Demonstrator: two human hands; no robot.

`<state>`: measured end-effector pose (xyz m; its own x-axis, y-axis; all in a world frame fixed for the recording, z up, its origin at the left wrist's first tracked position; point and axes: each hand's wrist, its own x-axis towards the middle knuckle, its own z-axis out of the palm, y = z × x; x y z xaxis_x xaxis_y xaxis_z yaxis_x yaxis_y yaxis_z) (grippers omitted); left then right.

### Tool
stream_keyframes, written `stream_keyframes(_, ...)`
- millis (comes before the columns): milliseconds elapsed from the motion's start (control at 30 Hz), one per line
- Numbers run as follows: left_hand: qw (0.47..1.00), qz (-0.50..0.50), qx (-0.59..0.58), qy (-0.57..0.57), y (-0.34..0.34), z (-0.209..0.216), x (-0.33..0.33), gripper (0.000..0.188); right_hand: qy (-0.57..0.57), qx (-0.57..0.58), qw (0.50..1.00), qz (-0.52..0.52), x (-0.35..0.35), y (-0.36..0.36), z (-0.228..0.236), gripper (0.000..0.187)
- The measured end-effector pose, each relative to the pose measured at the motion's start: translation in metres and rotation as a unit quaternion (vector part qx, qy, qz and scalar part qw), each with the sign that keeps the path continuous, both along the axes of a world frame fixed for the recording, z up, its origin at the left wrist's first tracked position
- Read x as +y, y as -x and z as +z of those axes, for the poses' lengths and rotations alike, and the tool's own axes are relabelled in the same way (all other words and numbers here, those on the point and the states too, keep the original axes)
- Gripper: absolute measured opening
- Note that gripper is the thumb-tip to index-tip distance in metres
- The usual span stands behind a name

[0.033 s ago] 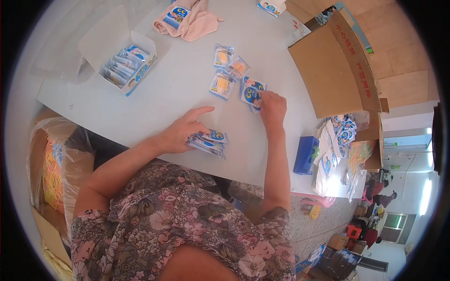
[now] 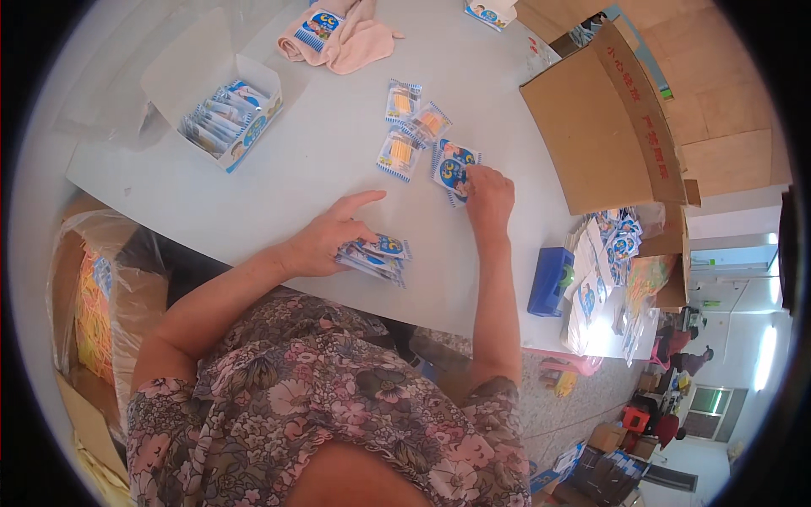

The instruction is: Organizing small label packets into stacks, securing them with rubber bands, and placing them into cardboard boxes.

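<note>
My left hand (image 2: pixel 323 243) is wrapped round a small stack of snack packets (image 2: pixel 377 260) close to the table's near edge, its index finger stretched out above them. Farther right, my right hand (image 2: pixel 490 196) pinches the edge of a blue-and-white snack packet (image 2: pixel 454 166), which overlaps another packet beneath it. Just left of that lie several loose clear packets with striped ends and pale yellow-orange contents, among them a lower packet (image 2: pixel 399 154) and an upper packet (image 2: pixel 404 101). My right fingertips are partly hidden behind the hand.
An open white box (image 2: pixel 272 83) with a row of packets stands at the left. A pink cloth (image 2: pixel 363 44) lies at the back. Right are a large cardboard box (image 2: pixel 583 127), a blue tape dispenser (image 2: pixel 551 282) and piled packets (image 2: pixel 623 241). A plastic-lined carton (image 2: pixel 139 308) stands lower left.
My right hand has shifted very slightly left along the packet. My left hand and its stack stay almost in place.
</note>
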<state>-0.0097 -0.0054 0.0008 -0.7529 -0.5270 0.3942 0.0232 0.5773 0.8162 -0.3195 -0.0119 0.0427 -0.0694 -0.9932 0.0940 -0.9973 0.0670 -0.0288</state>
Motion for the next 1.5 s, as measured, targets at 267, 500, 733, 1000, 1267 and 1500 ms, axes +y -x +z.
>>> stream_keyframes(267, 0.999, 0.005, -0.022, 0.036, -0.002, 0.003, -0.001, 0.04, 0.137, -0.202, 0.967, 0.069, 0.017, 0.003, -0.031, 0.036)
stream_keyframes(500, 1.0, 0.015, 0.007, -0.011, 0.002, 0.007, 0.003, 0.038, 0.169, -0.09, 0.977, 0.089, 0.042, -0.046, -0.01, 0.021)
stream_keyframes(733, 1.0, 0.02, -0.005, -0.007, 0.002, -0.005, 0.004, 0.043, 0.134, -0.236, 0.946, 0.178, 0.041, -0.029, -0.019, 0.034)
stream_keyframes(1000, 0.998, 0.009, -0.013, 0.052, 0.003, 0.001, 0.002, 0.048, 0.156, 0.026, 0.982, 0.098, 0.037, 0.005, -0.028, 0.016)
stream_keyframes(1267, 0.996, -0.002, -0.026, 0.081, 0.001, -0.002, 0.003, 0.05, 0.167, -0.286, 0.939, 0.091, 0.007, -0.034, -0.013, 0.017)
stream_keyframes(1500, 0.999, 0.034, -0.018, 0.038, 0.001, 0.001, 0.003, 0.049, 0.156, 0.006, 0.982, 0.105, -0.005, 0.011, -0.026, 0.021)
